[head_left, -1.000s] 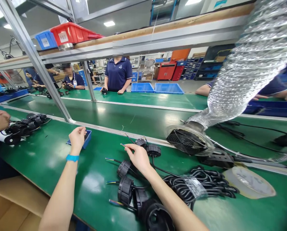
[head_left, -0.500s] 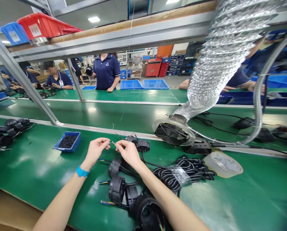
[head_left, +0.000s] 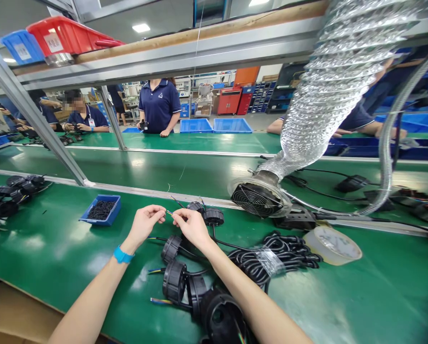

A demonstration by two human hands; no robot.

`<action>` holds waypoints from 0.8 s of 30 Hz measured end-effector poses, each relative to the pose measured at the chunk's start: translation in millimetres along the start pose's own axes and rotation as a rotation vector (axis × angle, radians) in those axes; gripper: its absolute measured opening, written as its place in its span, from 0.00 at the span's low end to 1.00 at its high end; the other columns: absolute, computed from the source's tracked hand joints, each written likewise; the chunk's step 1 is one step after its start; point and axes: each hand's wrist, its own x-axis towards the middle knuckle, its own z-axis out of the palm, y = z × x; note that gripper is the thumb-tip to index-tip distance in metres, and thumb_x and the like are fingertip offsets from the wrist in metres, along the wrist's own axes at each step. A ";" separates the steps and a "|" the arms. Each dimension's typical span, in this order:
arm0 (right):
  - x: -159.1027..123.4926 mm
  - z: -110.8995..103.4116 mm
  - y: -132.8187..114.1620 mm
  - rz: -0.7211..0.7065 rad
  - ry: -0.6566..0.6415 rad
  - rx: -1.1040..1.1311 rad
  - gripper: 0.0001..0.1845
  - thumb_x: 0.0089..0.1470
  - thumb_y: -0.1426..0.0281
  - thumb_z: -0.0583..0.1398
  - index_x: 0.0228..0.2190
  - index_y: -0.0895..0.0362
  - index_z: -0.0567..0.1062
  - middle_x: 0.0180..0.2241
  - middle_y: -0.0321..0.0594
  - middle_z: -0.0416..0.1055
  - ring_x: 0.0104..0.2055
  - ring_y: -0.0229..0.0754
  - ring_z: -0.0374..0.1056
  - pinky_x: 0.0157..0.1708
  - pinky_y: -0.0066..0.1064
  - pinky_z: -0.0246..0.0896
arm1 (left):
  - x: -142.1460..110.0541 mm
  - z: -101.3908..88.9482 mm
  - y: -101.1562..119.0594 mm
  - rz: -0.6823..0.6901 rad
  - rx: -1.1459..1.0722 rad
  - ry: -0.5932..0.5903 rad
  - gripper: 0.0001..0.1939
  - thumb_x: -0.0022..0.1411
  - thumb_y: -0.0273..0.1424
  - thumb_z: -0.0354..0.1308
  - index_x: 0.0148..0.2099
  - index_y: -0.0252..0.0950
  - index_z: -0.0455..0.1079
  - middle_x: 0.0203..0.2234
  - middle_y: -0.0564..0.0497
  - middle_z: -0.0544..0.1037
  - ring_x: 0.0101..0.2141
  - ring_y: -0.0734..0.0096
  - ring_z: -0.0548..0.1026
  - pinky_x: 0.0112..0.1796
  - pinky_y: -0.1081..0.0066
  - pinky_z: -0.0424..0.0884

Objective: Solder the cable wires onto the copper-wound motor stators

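Note:
My right hand (head_left: 192,229) is closed in a pinch on thin coloured cable wires (head_left: 169,212), whose ends point toward my left hand. My left hand (head_left: 145,225), with a blue band at its wrist, pinches close to those wire ends; whatever lies between its fingertips is too small to make out. Below and beside my right hand lie black round caps (head_left: 174,279) on black cables, with coloured wire ends sticking out to the left. A blue tray (head_left: 110,217) of small black pieces stands left of my left hand.
A fume extractor fan (head_left: 255,198) on a silver duct (head_left: 312,110) hangs beyond my right hand. Coiled black cable (head_left: 257,263) and a translucent tub (head_left: 332,246) sit at right. More black parts (head_left: 16,193) lie far left. Co-workers (head_left: 159,107) are across the bench.
My hands keep nearly the same pinch at the wire ends. Across the bench, the standing co-worker's hand with a dark object has come down.

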 end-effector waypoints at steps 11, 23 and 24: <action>3.7 2.5 7.2 0.019 -0.022 0.050 0.13 0.58 0.66 0.56 0.26 0.55 0.78 0.23 0.35 0.76 0.24 0.38 0.70 0.28 0.27 0.62 | 0.9 0.7 -2.6 -0.009 -0.080 -0.030 0.20 0.52 0.36 0.69 0.45 0.31 0.74 0.27 0.49 0.78 0.28 0.70 0.76 0.32 0.71 0.73; 1.7 1.7 2.9 0.020 -0.047 -0.011 0.13 0.57 0.66 0.56 0.28 0.56 0.78 0.23 0.36 0.77 0.24 0.38 0.70 0.26 0.26 0.61 | -3.1 13.1 -1.0 0.146 -0.072 0.177 0.17 0.55 0.35 0.66 0.46 0.31 0.73 0.30 0.48 0.79 0.31 0.70 0.76 0.37 0.69 0.73; 1.7 1.7 2.8 0.019 -0.046 -0.014 0.13 0.57 0.66 0.56 0.28 0.56 0.78 0.23 0.36 0.77 0.24 0.38 0.70 0.26 0.26 0.62 | -2.9 12.8 -1.0 0.146 -0.070 0.188 0.17 0.55 0.35 0.66 0.46 0.31 0.73 0.30 0.48 0.79 0.31 0.70 0.76 0.37 0.69 0.73</action>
